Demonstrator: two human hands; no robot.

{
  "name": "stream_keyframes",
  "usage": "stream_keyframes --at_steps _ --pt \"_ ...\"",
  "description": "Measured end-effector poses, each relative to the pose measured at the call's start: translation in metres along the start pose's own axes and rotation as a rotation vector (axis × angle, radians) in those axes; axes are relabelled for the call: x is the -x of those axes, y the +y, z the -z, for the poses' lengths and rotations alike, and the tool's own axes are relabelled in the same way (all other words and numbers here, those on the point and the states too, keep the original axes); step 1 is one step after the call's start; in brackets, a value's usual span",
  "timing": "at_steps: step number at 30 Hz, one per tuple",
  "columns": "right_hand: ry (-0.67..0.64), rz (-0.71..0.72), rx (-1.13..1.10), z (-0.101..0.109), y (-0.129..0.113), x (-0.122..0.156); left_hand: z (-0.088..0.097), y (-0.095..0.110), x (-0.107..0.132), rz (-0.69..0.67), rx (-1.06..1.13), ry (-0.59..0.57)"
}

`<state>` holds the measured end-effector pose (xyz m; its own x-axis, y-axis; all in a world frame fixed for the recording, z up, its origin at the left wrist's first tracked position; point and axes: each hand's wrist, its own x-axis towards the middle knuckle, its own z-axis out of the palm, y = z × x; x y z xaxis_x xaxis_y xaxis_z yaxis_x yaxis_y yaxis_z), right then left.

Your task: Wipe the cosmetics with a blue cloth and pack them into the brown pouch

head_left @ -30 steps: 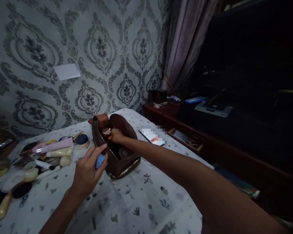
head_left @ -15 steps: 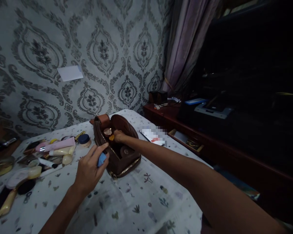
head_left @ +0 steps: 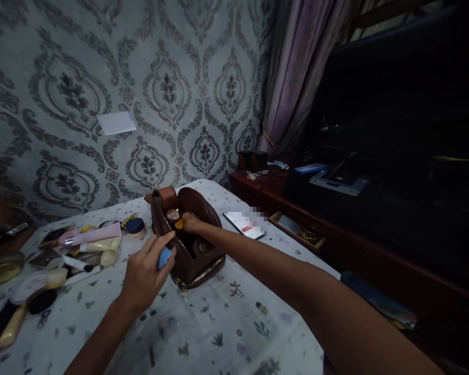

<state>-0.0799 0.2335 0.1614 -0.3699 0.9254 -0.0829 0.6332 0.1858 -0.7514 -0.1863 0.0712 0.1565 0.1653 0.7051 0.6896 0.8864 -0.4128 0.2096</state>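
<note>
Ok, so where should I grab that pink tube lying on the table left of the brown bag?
Probably pinch the pink tube across its middle, coming from above. It lies flat with its top free, and a cream tube crowds its near side.

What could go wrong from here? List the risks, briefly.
1. The right hand is deep in the open brown bag; a tug may tip the bag and spill what is inside.
2. The left hand pinches the small blue item at the bag's rim with fingertips only; it might slip and drop.
3. The left forearm lies close to the loose cosmetics; a sweep could scatter them.
</note>
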Motion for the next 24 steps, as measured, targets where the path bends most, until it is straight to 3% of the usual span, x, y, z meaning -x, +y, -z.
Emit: stream_keyframes --at_steps 5,11,17,24 --pt "-0.125 0.144 0.260 0.021 -0.008 0.022 0.003 -0.004 0.001 -0.007 0.001 -0.033" --pt "-0.167 0.346 0.422 0.039 -0.007 0.096 0.004 -0.006 0.004 0.025 0.028 -0.059" --pt "0.049 0.474 0.594 0.024 0.021 0.156 0.005 -0.002 0.002 0.060 0.073 -0.068" --pt "0.300 0.690 0.435 -0.005 0.061 0.168 0.003 -0.002 0.018 0.120 0.075 -0.105"
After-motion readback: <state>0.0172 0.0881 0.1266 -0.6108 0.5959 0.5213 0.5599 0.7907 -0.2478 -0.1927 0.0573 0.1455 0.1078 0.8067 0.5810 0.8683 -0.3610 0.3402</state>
